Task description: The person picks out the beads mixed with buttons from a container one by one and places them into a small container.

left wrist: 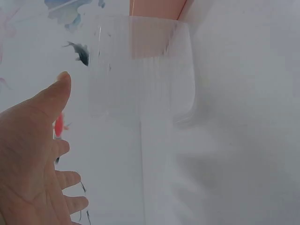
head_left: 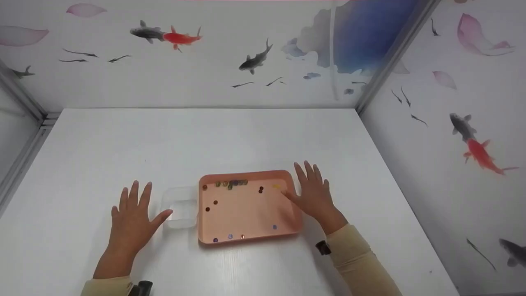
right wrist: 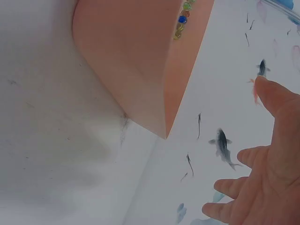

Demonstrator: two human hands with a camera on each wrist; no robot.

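Note:
An orange-pink tray (head_left: 242, 213) lies on the white table, with several glass marbles (head_left: 231, 183) in it, most in a row along its far wall and others scattered over its floor. Against its left side stands a clear plastic container (head_left: 181, 224), seen larger in the left wrist view as a see-through box (left wrist: 140, 89). My left hand (head_left: 131, 224), fingers spread, hovers left of the container, thumb tip overlapping its edge in the head view. Over the tray's right edge is my right hand (head_left: 316, 197), fingers straight and spread, holding nothing.
White panels printed with fish and petals rise behind the table (head_left: 123, 144) and along its right side. Grey metal frame strips (head_left: 394, 57) run along the panel corners. Dark bands (head_left: 323, 248) are worn at both wrists.

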